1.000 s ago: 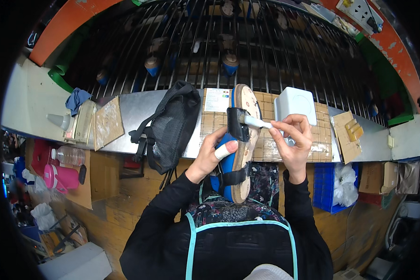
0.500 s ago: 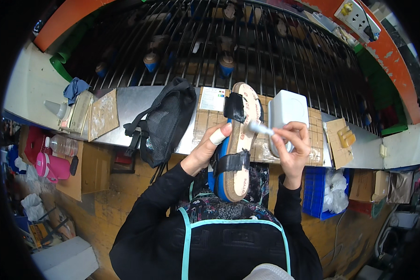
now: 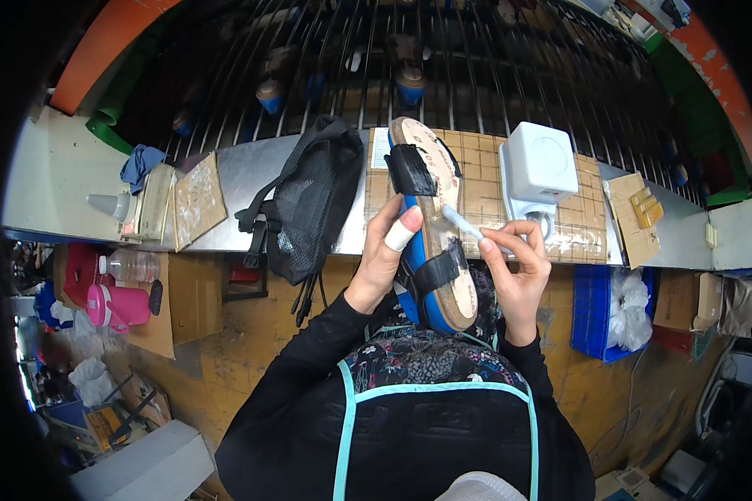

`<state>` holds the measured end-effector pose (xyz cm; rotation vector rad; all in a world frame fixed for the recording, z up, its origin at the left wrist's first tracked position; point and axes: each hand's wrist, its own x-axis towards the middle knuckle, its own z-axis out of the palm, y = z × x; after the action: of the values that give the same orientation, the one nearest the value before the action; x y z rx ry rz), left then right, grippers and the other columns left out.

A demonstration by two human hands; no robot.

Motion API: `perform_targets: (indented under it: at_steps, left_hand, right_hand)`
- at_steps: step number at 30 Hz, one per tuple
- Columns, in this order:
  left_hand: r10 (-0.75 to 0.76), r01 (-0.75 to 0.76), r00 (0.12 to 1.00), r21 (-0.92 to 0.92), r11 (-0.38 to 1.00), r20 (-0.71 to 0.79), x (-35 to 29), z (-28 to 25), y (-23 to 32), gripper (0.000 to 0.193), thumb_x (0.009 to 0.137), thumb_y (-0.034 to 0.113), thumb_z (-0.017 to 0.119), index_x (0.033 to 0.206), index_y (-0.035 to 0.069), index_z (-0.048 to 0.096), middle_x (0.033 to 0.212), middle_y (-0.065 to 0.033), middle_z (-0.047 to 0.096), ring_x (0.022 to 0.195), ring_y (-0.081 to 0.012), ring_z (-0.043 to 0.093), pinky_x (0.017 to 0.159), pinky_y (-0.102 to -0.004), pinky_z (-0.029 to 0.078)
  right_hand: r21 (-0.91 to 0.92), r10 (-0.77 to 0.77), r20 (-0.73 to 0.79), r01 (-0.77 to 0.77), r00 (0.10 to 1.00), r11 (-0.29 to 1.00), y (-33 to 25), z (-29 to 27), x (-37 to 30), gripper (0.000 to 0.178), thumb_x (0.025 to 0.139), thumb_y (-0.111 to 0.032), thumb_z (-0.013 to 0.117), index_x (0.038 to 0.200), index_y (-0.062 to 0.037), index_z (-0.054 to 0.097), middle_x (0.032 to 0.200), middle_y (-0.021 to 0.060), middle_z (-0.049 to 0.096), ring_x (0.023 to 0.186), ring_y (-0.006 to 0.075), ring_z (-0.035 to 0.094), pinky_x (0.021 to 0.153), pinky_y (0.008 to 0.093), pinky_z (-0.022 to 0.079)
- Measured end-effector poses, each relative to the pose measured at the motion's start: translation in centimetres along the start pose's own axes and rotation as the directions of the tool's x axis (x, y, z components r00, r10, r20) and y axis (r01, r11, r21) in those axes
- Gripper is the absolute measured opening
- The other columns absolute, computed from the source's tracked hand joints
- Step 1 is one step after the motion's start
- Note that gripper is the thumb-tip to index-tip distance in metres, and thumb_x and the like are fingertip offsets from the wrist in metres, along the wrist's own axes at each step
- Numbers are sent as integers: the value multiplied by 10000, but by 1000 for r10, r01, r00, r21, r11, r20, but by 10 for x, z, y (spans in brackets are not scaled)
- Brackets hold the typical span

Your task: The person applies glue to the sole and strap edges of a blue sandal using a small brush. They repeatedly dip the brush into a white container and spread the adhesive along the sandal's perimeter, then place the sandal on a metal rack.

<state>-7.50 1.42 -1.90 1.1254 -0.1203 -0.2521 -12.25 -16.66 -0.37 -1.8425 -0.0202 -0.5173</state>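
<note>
A sandal (image 3: 435,229) with black straps, a pale footbed and a blue form inside it is tilted in front of me. My left hand (image 3: 382,260) is closed round its left side, with white tape on the thumb. Pinched in my right hand (image 3: 520,275) is a brush (image 3: 464,225) with a whitish handle. The brush's tip is at the middle of the footbed and looks to be touching it. Beyond my right hand, a white plastic container (image 3: 541,160) with a round opening at its near end stands on a taped cardboard sheet (image 3: 476,144).
A black mesh bag (image 3: 316,200) lies left of the sandal on the metal ledge. Behind runs a rack of metal rods (image 3: 342,92) with shoes on blue forms. At right are a cardboard piece (image 3: 628,219) with yellow blocks and a blue crate (image 3: 589,313) below.
The brush has come down to the middle of the footbed. The sandal has turned, its near end swinging right. The whole view has shifted slightly.
</note>
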Motion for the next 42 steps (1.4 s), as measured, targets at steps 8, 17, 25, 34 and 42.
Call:
perform_targets:
  at_steps: [8, 17, 25, 34, 42]
  left_hand:
    - [-23, 23, 1000, 96, 995, 1, -1, -9, 1, 581, 891, 400, 630, 1249, -43, 514, 1116, -108, 606, 998, -142, 575, 871, -268, 458]
    - [-29, 24, 999, 177, 984, 24, 4, -13, 8, 550, 878, 398, 646, 1188, -45, 545, 1039, -93, 612, 931, -120, 570, 823, -257, 463]
    - [-51, 53, 998, 125, 991, -20, 6, -6, 10, 615, 865, 413, 658, 1225, -69, 532, 1070, -113, 616, 964, -132, 571, 847, -247, 450]
    - [-51, 48, 999, 141, 989, 15, 21, -7, 16, 692, 857, 439, 651, 1269, -97, 503, 1133, -140, 613, 1025, -158, 586, 895, -257, 450]
    - [-15, 10, 999, 145, 989, 31, 27, -5, 25, 687, 843, 455, 659, 1245, -88, 533, 1104, -134, 628, 985, -158, 606, 882, -255, 459]
  right_hand:
    - [-272, -152, -40, 136, 988, 953, 0, 7, 13, 170, 769, -108, 776, 933, -67, 755, 910, 44, 558, 684, 113, 539, 773, 277, 349]
    - [-258, -224, -76, 198, 972, 946, 13, 7, 19, 213, 728, -98, 796, 936, -81, 755, 914, 45, 561, 760, 130, 549, 811, 287, 317]
    - [-152, -195, -38, 187, 980, 971, 17, -1, 20, 216, 725, -80, 799, 937, -89, 757, 901, 47, 562, 718, 126, 552, 808, 277, 335]
    - [-199, -230, 88, 243, 969, 949, 17, -18, 16, 203, 705, -84, 800, 903, -87, 759, 857, 25, 576, 715, 132, 537, 785, 289, 337]
    - [-193, -245, 120, 265, 962, 945, 10, -24, 13, 210, 687, -82, 805, 892, -88, 759, 840, 18, 583, 720, 128, 535, 772, 288, 328]
